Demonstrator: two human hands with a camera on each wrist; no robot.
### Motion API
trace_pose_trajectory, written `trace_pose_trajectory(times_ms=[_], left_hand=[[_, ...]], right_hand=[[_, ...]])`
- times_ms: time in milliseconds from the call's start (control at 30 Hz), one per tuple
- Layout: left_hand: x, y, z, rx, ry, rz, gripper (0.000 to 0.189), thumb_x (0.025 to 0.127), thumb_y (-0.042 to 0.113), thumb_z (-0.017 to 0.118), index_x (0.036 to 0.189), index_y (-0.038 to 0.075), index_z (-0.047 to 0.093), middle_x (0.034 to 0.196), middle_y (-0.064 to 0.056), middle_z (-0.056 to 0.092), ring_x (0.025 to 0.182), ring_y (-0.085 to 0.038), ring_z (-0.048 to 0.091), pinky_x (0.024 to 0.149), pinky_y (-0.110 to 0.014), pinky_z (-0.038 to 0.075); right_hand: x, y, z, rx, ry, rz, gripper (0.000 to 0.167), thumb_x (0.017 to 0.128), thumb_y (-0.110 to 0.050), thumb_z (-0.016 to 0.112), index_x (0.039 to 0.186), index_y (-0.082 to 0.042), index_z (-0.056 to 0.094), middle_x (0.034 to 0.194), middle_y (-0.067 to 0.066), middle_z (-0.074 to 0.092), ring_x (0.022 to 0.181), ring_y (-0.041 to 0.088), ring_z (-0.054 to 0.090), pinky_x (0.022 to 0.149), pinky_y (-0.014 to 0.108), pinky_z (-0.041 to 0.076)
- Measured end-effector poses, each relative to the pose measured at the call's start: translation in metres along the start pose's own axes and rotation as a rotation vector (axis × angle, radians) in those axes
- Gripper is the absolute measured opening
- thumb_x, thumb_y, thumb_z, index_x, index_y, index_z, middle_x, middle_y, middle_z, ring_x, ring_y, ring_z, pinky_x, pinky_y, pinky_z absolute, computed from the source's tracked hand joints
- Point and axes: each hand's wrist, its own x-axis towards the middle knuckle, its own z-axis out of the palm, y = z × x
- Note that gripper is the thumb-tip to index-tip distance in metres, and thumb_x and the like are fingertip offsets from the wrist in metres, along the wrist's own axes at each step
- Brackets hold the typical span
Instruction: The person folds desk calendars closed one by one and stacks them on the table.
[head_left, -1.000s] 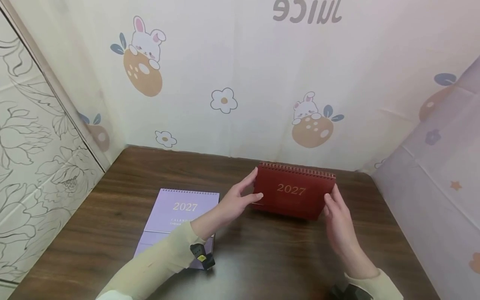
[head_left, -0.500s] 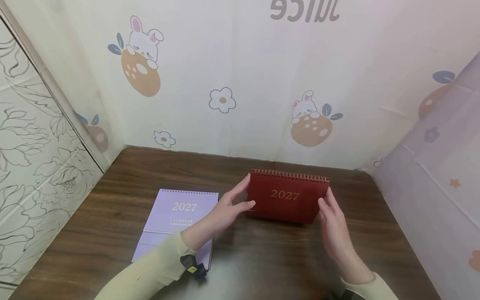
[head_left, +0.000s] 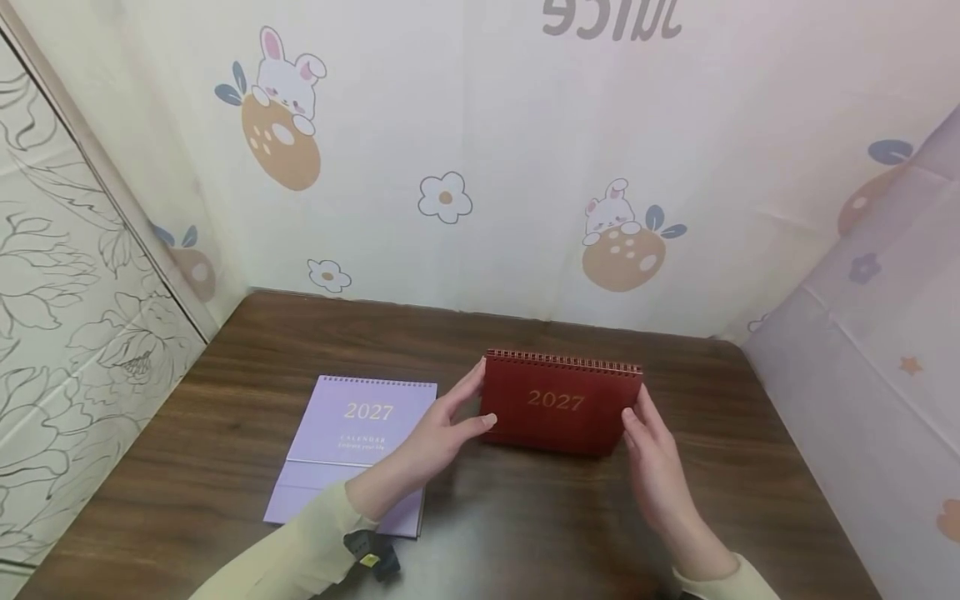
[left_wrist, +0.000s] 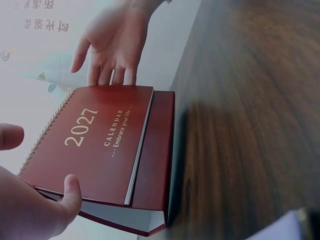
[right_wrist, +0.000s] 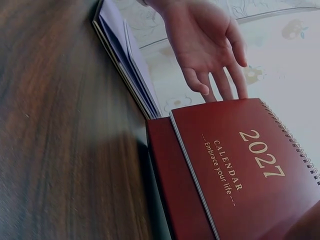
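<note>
A dark red 2027 desk calendar (head_left: pixel 558 412) with a spiral binding along its top stands tilted back on the brown table. My left hand (head_left: pixel 431 442) holds its left side, thumb at the front edge and fingers reaching behind. The right side is held by my right hand (head_left: pixel 660 475), whose thumb lies near the front edge. In the left wrist view the right hand (left_wrist: pixel 117 40) has its fingers going behind the calendar (left_wrist: pixel 95 140). The right wrist view shows the left hand (right_wrist: pixel 202 40) at the far side of the calendar's cover (right_wrist: pixel 225 150).
A light purple 2027 desk calendar (head_left: pixel 363 421) lies on the table left of the red one, partly under my left forearm. Behind the table (head_left: pixel 750 467) hangs a white cloth (head_left: pixel 510 125) printed with rabbits and flowers. Another patterned cloth (head_left: pixel 67 317) covers the left side.
Both hands have brought the red calendar left and a little closer to me. The purple calendar has stayed where it was.
</note>
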Motion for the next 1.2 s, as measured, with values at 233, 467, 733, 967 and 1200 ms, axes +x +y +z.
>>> trace_pose_trajectory(times_ms=[233,467,733,967,1200], left_hand=[[-0.012,-0.003,-0.007,0.042,0.033,0.025,0.073,0.095,0.012,0.065,0.158,0.021,0.028,0.163,0.009,0.021,0.149,-0.019,0.02,0.117,-0.052,0.02],[-0.02,-0.012,-0.012,0.043,0.017,0.066,0.074,0.096,0.008,0.065,0.158,0.018,0.026,0.164,0.01,0.018,0.149,-0.015,0.018,0.108,-0.046,0.039],[-0.024,-0.016,-0.016,0.084,0.051,0.112,0.071,0.096,0.005,0.064,0.157,0.021,0.032,0.16,0.002,0.03,0.142,-0.025,0.035,0.105,-0.055,0.04],[-0.019,-0.018,-0.024,0.152,0.097,0.151,0.054,0.096,0.007,0.065,0.147,0.013,0.049,0.15,-0.002,0.046,0.134,-0.025,0.045,0.098,-0.048,0.048],[-0.009,-0.014,-0.036,0.475,0.095,0.212,0.044,0.097,0.02,0.066,0.14,0.015,0.056,0.142,0.003,0.054,0.128,-0.024,0.051,0.094,-0.047,0.049]], right_hand=[[-0.004,0.006,0.007,-0.001,-0.024,-0.022,0.066,0.109,-0.025,0.038,0.159,-0.003,0.001,0.167,0.008,-0.003,0.151,0.025,-0.005,0.119,0.032,0.014],[-0.005,0.012,0.012,-0.089,-0.022,0.04,0.065,0.109,-0.027,0.039,0.159,-0.004,0.004,0.166,0.009,0.002,0.151,0.028,0.002,0.118,0.047,0.012],[-0.004,0.018,0.006,-0.202,0.032,-0.005,0.061,0.108,-0.026,0.042,0.157,0.0,0.017,0.164,0.015,0.016,0.15,0.034,0.011,0.115,0.06,0.013],[0.001,0.023,-0.007,-0.357,0.124,-0.008,0.056,0.107,-0.034,0.046,0.152,-0.002,0.038,0.155,0.012,0.039,0.143,0.027,0.035,0.115,0.042,0.029],[0.009,0.026,-0.018,-0.442,0.202,-0.045,0.049,0.103,-0.034,0.055,0.14,-0.002,0.056,0.143,0.011,0.054,0.122,-0.004,0.05,0.093,0.008,0.038]])
